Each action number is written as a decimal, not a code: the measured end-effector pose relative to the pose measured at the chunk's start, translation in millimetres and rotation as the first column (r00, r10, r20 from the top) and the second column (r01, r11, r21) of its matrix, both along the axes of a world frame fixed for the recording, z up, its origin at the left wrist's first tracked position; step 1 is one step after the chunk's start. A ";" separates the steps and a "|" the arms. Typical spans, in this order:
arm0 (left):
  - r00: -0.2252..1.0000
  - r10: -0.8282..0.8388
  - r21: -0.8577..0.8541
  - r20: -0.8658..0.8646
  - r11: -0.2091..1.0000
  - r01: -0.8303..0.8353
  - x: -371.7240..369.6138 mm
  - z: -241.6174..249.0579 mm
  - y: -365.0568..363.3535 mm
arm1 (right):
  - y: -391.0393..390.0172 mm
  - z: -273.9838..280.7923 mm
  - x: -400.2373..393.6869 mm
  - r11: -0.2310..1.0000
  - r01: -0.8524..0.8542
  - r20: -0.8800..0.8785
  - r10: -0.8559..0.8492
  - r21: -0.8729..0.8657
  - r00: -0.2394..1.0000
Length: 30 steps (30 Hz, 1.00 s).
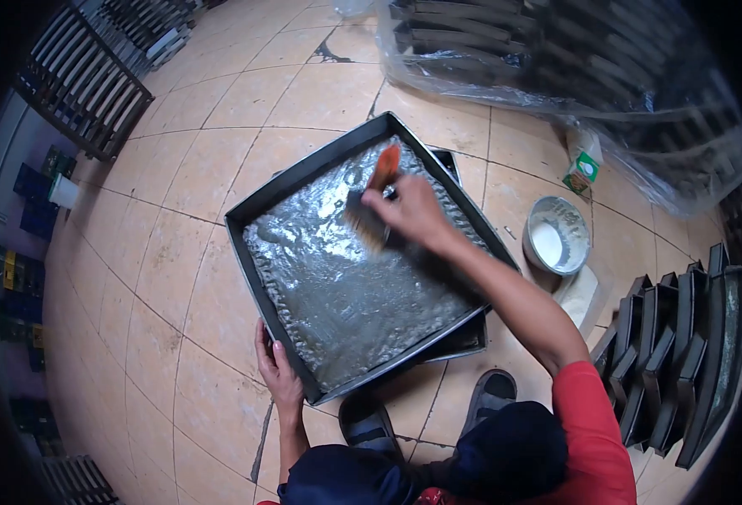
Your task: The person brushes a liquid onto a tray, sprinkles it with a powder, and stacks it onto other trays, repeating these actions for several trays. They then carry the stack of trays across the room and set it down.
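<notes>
A square dark metal tray [354,390] lies tilted in the view, its inside coated with a wet, shiny grey layer. My right hand [413,209] is closed on a brush [384,167] with an orange handle, and its pale, blurred bristles are over the middle of the tray. At the tray's lower left, my left hand [280,374] holds the outer wall near the corner, with the thumb against the side. Part of another dark tray [463,339] shows underneath.
To the right stands a bucket [558,236] with white contents, beside a small green-and-white carton [584,171]. Stacked dark trays [670,362] are at the far right. Plastic sheeting [506,93] covers more at the top. Slatted racks [85,80] stand upper left.
</notes>
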<state>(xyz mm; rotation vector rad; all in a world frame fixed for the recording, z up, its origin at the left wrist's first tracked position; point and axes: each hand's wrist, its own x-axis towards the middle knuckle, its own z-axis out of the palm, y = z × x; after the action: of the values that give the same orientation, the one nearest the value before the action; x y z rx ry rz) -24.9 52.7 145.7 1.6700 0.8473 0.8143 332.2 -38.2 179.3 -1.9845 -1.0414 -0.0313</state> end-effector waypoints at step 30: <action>0.706 -0.395 0.582 -0.587 0.401 0.708 254.6 -15.4 -17.1 | -12.2 -6.4 33.6 0.669 0.469 0.652 0.030 -0.576 0.758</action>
<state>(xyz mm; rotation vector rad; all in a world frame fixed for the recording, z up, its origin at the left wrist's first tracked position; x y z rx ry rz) 229.8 35.6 130.3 2.7623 0.0056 0.3607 365.8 -50.4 172.9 -2.9618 -1.3207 -0.5370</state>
